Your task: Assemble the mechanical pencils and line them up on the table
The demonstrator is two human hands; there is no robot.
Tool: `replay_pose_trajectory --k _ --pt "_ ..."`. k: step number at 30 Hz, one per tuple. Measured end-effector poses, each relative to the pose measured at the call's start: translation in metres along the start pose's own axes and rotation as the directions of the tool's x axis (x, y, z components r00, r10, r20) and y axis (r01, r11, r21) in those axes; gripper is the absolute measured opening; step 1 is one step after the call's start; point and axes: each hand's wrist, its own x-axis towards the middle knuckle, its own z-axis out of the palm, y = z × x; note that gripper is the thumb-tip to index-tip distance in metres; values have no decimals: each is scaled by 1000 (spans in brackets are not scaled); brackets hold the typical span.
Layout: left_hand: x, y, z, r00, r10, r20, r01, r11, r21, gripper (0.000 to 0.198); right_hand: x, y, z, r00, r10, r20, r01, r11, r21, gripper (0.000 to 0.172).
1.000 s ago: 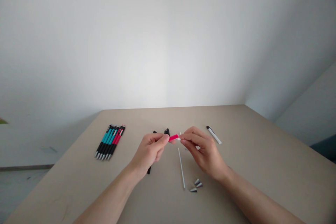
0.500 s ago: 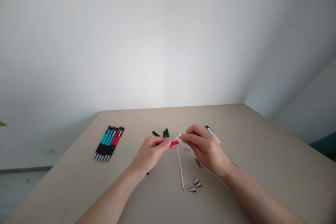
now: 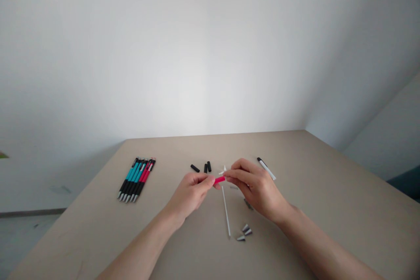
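Head view: a red tube (image 3: 219, 180) sits just below the centre of the frame, apparently held up over the worktop (image 3: 328, 210).
Tube's long axis: nearly level across the frame, the right end slightly higher, running from one hand towards the other.
Left hand (image 3: 193, 190): thumb and fingers clamped on the tube's left end.
Right hand (image 3: 254, 181): thumb and fingertips drawn close at the tube's right end; whether they pinch the tube or a small piece cannot be told.
Nearer hand: neither plainly; the tube fills the narrow gap between them.
White rod (image 3: 226, 212): below the tube, lower middle, pointing towards the frame's bottom edge.
Metal tips (image 3: 245, 232): lower middle, just right of the rod's lower end.
Black sleeves (image 3: 205, 168): above the left hand, near the centre.
Pens (image 3: 138, 179): teal and red, side by side at centre left, well apart from both hands.
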Motion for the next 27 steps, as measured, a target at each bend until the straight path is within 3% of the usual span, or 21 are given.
replay_pose_trajectory --k 5,9,16,22,25,27 --pt "0 -2 2 999 1 50 3 997 -75 34 1 -6 1 998 33 -52 -28 996 90 19" --pt "-1 -2 5 988 -62 142 93 971 -222 32 0 -11 2 985 70 -156 -49 990 135 16" --pt "0 -2 3 954 -91 285 225 847 -481 27 -6 -11 8 980 140 -142 -106 969 225 26" --pt "-2 1 1 950 -53 308 265 658 -705 24 -3 -12 8 978 196 -74 -184 973 138 22" --pt "-3 4 0 971 9 240 197 544 -816 16 0 -11 9 971 230 69 -229 973 -13 19" --pt "-3 6 0 983 55 173 123 496 -860 11 1 -10 11 942 289 173 -268 954 -131 16"
